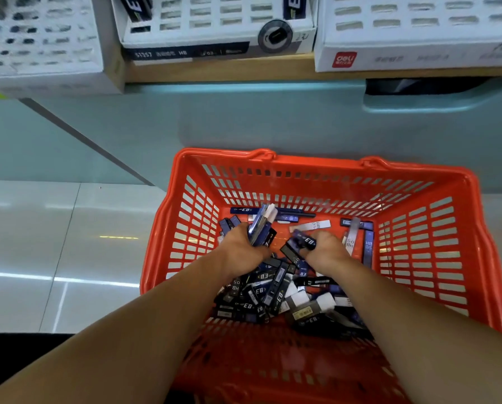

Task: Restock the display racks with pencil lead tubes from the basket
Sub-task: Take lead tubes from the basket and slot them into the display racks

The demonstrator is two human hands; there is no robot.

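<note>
Orange basket (220,153): left grip (241,244) clutches several tubes (262,224), right grip (328,249) pinches 1 tube (305,242)

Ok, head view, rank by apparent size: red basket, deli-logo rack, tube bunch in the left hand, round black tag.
1. Red basket
2. Deli-logo rack, though cropped by the frame
3. Tube bunch in the left hand and round black tag look alike; the tag is farther, so unranked.

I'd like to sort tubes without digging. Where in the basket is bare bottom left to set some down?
Bare red bottom shows between the left hand and right hand, reaching toward the basket's back wall past a few scattered tubes. The pile under both wrists is crowded. The tile floor left of the basket is bare too.
</note>
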